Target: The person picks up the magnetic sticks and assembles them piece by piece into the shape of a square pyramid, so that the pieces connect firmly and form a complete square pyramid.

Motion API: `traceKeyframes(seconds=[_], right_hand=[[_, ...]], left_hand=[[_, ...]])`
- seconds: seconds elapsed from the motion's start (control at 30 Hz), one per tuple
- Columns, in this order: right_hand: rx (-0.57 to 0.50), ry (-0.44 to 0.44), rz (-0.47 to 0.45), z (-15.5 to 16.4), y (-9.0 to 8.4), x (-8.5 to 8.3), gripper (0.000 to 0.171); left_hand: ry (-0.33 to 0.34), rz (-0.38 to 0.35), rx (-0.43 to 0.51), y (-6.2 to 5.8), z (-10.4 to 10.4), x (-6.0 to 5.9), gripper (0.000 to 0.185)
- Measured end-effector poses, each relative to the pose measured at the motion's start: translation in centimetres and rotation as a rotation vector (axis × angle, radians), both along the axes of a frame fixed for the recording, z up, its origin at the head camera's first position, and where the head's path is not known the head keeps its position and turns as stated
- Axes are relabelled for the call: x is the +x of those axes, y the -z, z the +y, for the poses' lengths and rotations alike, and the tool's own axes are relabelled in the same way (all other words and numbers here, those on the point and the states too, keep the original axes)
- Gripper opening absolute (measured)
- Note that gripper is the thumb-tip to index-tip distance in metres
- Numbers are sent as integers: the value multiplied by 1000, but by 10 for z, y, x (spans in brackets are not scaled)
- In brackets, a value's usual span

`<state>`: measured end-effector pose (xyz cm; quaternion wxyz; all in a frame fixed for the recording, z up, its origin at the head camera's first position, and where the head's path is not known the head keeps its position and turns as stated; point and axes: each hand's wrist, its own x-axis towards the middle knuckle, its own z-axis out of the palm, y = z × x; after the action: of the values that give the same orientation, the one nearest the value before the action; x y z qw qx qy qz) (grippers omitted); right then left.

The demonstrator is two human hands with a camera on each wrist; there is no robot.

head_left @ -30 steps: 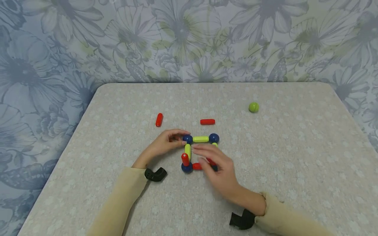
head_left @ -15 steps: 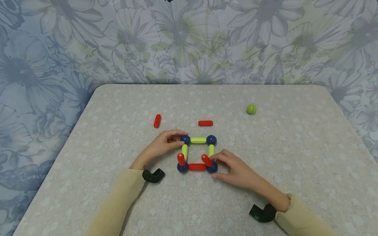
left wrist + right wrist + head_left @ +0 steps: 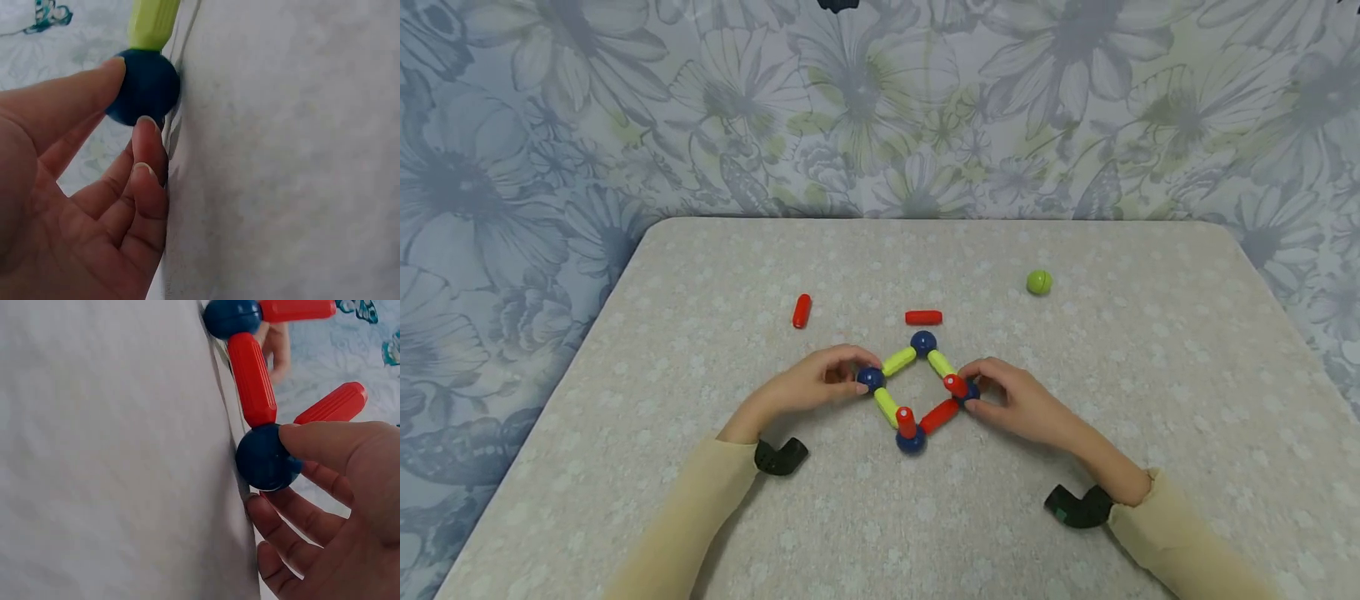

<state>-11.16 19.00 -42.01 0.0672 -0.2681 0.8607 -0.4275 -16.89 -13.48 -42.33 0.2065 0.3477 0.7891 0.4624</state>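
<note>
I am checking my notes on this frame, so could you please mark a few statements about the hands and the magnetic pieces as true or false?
1. The left hand pinches a blue ball at the frame's corner. True.
2. The right hand rests flat on the table. False: it grips the opposite blue ball.
3. The green ball is joined to the frame. False: it lies apart.
4. Two loose red rods lie beyond the frame. True.

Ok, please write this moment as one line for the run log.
left hand: pinches left blue ball | right hand: pinches right blue ball | frame: diamond on table | loose: two red rods, green ball
</note>
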Motion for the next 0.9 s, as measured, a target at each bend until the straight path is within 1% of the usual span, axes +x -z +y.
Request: traceKeyframes(seconds=[0.1, 0.17, 0.2, 0.33, 0.4, 0.43, 0.5, 0.57, 0.63, 0.7, 0.73, 0.77, 0.83, 0.9], right_hand=[[12, 29, -29, 5, -1, -13, 29], [0, 36, -45, 7, -2, -21, 27], [-7, 36, -52, 7, -6, -24, 26], [-52, 14, -68, 11, -1, -44, 26], [-74, 2, -77, 12, 2, -53, 27], [-85, -2, -79, 13, 8, -58, 27], [-117, -3, -90, 13, 11, -64, 28], [-145, 4, -99, 13, 13, -67, 29], [-163, 13, -108, 12, 15, -69, 29], [-173, 20, -113, 11, 15, -69, 29], [-171, 22, -114, 10, 16, -70, 29], [-165, 25, -111, 10, 16, -69, 29], [-157, 33, -105, 10, 16, -69, 29], [-160, 40, -100, 9, 14, -68, 29]], left_hand=[[30, 9, -10, -3, 2, 9, 31], [46, 6, -18, -4, 4, 14, 31], [54, 1, -24, -5, 5, 17, 32], [94, -28, -32, -7, 14, 23, 32], [106, -31, -26, -7, 18, 23, 31], [109, -28, -18, -7, 20, 22, 31], [102, -16, -9, -5, 23, 20, 30], [97, -1, 1, -4, 24, 18, 29], [108, 0, -8, -5, 23, 15, 30], [118, 3, -28, -9, 21, 10, 30], [107, 9, -36, -12, 20, 6, 30], [78, 17, -39, -16, 20, 1, 28], [-18, 45, -21, -23, 24, -13, 26], [-129, 78, 14, -28, 33, -31, 25]])
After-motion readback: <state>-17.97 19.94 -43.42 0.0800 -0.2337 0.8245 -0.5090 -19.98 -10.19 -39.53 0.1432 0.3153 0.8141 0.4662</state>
